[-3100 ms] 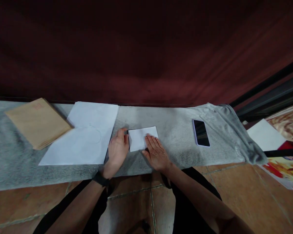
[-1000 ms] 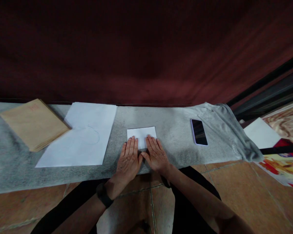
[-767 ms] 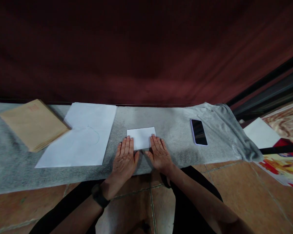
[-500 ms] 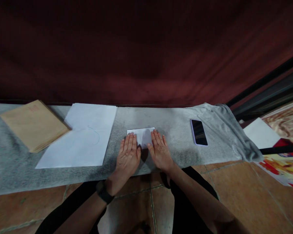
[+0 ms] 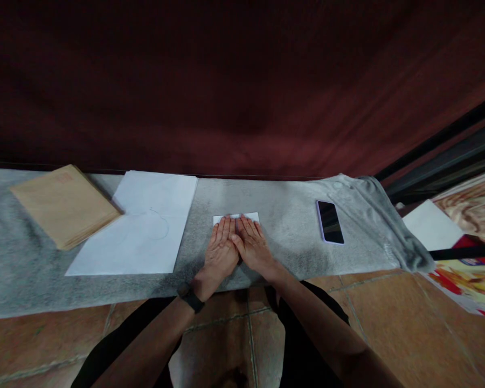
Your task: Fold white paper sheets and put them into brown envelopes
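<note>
A small folded white paper (image 5: 251, 216) lies on the grey cloth, with only its far strip showing past my fingertips. Flat on its left part rests my left hand (image 5: 221, 247), fingers stretched out, a dark watch on the wrist. My right hand (image 5: 251, 245) presses flat on the right part, its thumb crossing over the left hand's thumb side. Both hands are side by side and touching. The rest of the paper is hidden beneath them.
Large white sheets (image 5: 133, 248) lie to the left, partly under a stack of brown envelopes (image 5: 64, 205). A phone with a pale purple case (image 5: 330, 222) lies to the right on the grey cloth (image 5: 291, 199). A dark red curtain (image 5: 242, 108) hangs behind.
Both hands have slid inward over the paper until they touch, covering its middle. Before, they lay apart at its two sides. The view has shifted slightly.
</note>
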{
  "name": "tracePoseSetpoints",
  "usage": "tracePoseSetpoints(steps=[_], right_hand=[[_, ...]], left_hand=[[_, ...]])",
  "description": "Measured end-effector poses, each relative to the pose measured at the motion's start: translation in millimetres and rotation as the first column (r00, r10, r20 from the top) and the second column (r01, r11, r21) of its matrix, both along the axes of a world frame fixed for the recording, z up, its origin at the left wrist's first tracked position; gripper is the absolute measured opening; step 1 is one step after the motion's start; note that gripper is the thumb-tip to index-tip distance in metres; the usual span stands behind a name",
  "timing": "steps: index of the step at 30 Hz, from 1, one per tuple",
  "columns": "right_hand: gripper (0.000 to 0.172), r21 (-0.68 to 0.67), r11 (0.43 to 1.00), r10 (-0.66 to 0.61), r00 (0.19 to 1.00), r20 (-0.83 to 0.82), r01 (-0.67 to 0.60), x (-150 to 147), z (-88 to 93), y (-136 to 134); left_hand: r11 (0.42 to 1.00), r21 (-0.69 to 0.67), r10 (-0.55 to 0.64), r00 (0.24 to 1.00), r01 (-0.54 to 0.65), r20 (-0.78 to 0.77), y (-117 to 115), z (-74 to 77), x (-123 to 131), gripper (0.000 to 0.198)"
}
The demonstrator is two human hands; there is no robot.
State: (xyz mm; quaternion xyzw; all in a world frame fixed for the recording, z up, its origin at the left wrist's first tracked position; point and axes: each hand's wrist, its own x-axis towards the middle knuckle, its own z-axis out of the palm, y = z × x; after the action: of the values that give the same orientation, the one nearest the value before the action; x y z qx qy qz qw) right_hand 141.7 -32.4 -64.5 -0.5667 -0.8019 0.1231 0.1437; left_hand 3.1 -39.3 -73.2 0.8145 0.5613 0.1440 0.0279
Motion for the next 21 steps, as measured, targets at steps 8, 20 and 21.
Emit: tracePoseSetpoints(steps=[8, 20, 21], right_hand=[[0.064, 0.108, 0.991, -0.089, 0.994, 0.057, 0.083, 12.3, -7.7, 0.2], [0.066, 0.105, 0.985, -0.142, 0.988, 0.064, 0.135, 31.3, -6.9, 1.5], [0.066, 0.107, 0.984, -0.148, 0.987, 0.058, 0.141, 32.5, -6.6, 1.2]], left_hand=[[0.995, -0.011, 0.104, 0.994, -0.104, 0.027, 2.7, 3.5, -7.5, 0.061], [0.989, 0.049, 0.139, 0.990, -0.141, 0.038, 5.5, 1.2, -23.4, 0.064], [0.988, 0.055, 0.143, 0.989, -0.145, 0.048, 5.7, 1.0, -24.2, 0.064]])
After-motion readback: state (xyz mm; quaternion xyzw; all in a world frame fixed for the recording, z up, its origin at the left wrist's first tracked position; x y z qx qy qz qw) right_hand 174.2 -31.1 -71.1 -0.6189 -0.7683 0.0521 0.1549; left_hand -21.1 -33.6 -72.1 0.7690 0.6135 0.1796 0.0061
